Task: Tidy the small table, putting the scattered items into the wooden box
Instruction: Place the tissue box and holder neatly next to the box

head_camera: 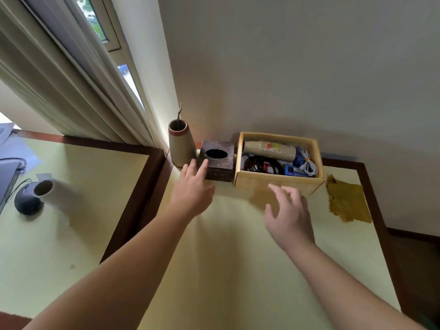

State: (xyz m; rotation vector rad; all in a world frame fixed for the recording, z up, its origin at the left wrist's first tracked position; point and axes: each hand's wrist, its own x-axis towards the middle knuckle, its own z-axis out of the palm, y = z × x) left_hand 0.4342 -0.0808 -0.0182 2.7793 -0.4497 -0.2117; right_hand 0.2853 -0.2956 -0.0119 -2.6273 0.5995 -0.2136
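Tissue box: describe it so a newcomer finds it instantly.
Find the wooden box against the wall at the table's far edge. Immediately to its left sits the tissue box, with the left hand touching it. It's the only dark, patterned cube, with a black oval opening on top.

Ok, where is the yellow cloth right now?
In the head view, the yellow cloth lies flat on the small table at its far right, just right of the wooden box.

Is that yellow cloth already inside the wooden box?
No, the yellow cloth lies flat on the table, to the right of the wooden box and outside it.
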